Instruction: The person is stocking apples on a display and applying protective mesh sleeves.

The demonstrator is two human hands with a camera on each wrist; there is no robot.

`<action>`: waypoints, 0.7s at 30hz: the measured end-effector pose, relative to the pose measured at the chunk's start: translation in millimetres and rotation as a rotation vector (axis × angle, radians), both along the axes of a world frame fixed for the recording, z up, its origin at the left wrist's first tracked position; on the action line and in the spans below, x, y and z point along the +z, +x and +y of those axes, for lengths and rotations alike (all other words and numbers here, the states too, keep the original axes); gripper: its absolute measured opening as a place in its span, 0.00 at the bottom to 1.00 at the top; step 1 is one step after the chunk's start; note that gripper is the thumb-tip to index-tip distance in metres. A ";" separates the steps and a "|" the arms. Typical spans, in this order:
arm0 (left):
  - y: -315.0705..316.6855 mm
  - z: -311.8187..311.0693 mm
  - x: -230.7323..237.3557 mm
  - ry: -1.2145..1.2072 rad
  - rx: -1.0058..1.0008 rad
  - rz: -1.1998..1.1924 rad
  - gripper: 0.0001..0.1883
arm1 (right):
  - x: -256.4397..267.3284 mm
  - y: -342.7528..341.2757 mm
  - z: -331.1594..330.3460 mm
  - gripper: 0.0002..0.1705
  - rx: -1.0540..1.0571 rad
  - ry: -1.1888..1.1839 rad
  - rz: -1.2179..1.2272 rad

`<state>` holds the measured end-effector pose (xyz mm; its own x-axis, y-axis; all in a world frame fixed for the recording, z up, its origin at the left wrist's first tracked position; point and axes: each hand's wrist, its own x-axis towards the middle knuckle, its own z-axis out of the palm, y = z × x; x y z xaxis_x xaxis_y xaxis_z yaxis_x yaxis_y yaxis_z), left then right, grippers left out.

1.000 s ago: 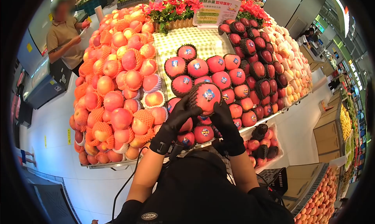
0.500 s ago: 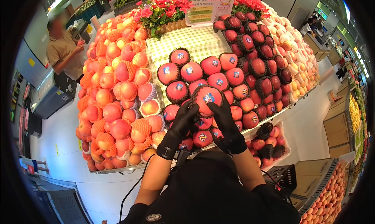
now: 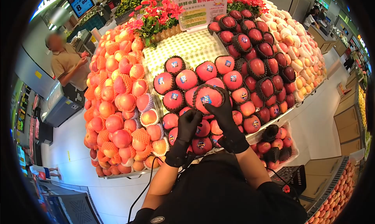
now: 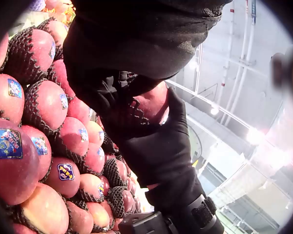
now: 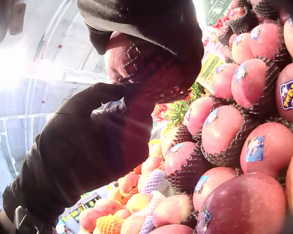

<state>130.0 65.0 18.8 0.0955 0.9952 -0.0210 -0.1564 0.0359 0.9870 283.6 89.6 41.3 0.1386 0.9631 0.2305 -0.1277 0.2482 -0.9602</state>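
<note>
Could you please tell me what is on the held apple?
A blue sticker shows on the apple, with black net partly around it; the right hand covers part, hiding whatever is there.

The stand (image 3: 273, 121) bears a checked cloth (image 3: 183, 48) (pale green) and netted red apples (image 3: 186, 79).

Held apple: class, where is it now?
In the head view, the held apple is just right of centre, in the right hand, the left hand at lower left.

Grocery shop, piled fruit (image 3: 114, 123), price screen (image 3: 81, 2)
</note>
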 end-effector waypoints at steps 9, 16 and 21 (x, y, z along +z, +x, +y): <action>-3.4 0.9 21.5 0.023 -0.127 0.156 0.13 | 2.8 22.7 13.2 0.47 0.054 0.037 -0.133; -8.8 10.6 50.6 0.364 -0.128 0.222 0.57 | 32.4 22.8 3.6 0.36 0.458 -0.239 0.297; -5.1 10.1 48.2 0.306 -0.122 0.069 0.58 | 75.9 46.7 -10.2 0.42 0.758 0.315 -0.308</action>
